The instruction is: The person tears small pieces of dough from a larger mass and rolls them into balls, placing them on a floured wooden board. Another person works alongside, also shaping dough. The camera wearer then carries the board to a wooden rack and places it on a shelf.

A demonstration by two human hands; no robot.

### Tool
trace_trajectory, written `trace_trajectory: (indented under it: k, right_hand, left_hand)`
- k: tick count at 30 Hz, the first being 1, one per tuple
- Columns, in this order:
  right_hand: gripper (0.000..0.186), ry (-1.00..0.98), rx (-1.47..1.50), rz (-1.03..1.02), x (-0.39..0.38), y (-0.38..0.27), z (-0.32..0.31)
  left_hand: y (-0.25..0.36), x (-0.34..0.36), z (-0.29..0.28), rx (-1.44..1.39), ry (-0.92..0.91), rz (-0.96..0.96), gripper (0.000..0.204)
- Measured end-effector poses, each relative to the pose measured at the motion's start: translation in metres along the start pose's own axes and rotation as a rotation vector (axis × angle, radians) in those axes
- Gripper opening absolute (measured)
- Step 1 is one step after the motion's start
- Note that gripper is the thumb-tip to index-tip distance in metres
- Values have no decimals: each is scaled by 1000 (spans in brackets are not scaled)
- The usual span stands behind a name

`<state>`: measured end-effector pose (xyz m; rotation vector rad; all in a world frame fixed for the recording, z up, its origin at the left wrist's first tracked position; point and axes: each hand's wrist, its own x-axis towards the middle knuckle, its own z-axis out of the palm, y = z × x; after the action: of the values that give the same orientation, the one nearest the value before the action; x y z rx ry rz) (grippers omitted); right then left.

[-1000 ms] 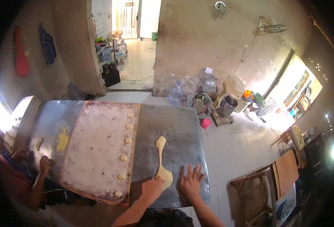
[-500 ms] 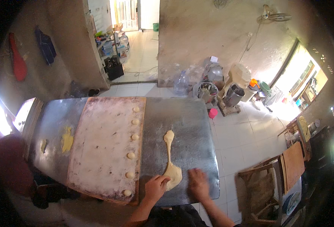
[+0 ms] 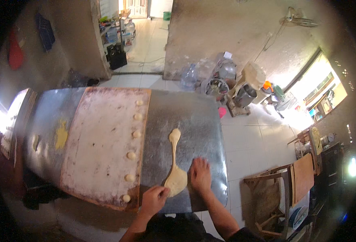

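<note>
A pale piece of dough (image 3: 177,181) lies on the dark metal tabletop (image 3: 194,121): a wide lump near me, drawn into a thin neck with a small knob at its far end. My left hand (image 3: 154,198) pinches the near left edge of the lump. Just right of the dough, my right hand (image 3: 200,174) rests palm down on the metal with its fingers curled under. Whatever lies beneath that palm is hidden. Left of the dough, a row of several small dough balls (image 3: 131,155) runs along the right side of a floury wooden board (image 3: 101,145).
A yellow smear (image 3: 61,135) and a small scrap (image 3: 35,142) are on the tabletop left of the board. Past the far edge stand a mixer-like machine (image 3: 252,76), buckets and a clear water jug (image 3: 189,76). A wooden frame (image 3: 268,193) stands to the right.
The view has shifted, so the table appears higher and further left. My right hand has moved slightly away from me beside the dough. My left hand still pinches the dough's edge.
</note>
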<state>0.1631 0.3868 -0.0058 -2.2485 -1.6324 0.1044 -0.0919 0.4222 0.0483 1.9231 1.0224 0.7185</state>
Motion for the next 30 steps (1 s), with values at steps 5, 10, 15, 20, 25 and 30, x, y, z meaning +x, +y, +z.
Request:
trace_trajectory:
  k: [5, 10, 15, 20, 25, 30]
  right_hand:
    - [51, 114, 37, 91, 3, 33, -20]
    - [49, 316, 133, 131, -7, 19, -21]
    - [46, -110, 86, 624, -14, -5, -66]
    - [29, -107, 80, 343, 25, 10, -36]
    - [13, 485, 563, -309, 243, -148, -119]
    - [51, 481, 452, -276, 403, -149, -12]
  left_hand:
    - [2, 5, -4, -52, -27, -27, 22]
    - [5, 11, 4, 57, -59, 59, 22]
    - [25, 9, -1, 317, -65, -342, 42]
    - [21, 4, 9, 337, -189, -319, 56]
    - [14, -8, 23, 344, -303, -425, 57]
    - [3, -21, 73, 142, -256, -506, 46]
